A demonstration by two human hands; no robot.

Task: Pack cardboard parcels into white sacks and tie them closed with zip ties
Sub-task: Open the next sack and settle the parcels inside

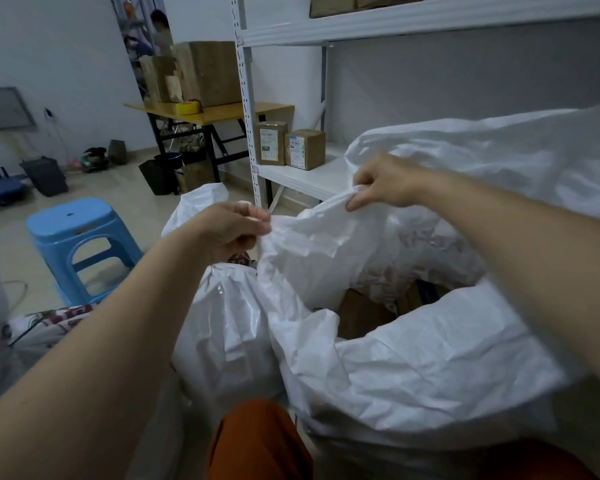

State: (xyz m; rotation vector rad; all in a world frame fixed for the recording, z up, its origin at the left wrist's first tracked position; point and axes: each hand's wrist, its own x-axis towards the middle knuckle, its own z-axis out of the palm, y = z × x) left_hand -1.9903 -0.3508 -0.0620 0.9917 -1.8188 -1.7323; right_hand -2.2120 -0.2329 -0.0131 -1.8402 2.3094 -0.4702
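From the head camera, a large crinkled white woven plastic sack (413, 368) was seen standing open on the floor, brown cardboard parcels (361, 317) visible inside. Its far rim was stretched roughly left to right between both hands. The left hand (229, 230) and right hand (385, 185) each had fingers curled tight, pinching bunched sack edge; no zip tie was visible.

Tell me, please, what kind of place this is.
Probably a small packing or stockroom. White metal shelves hold labelled cardboard boxes, a folding table carries more boxes and a tape roll, and both hands grip an open white sack with parcels inside.
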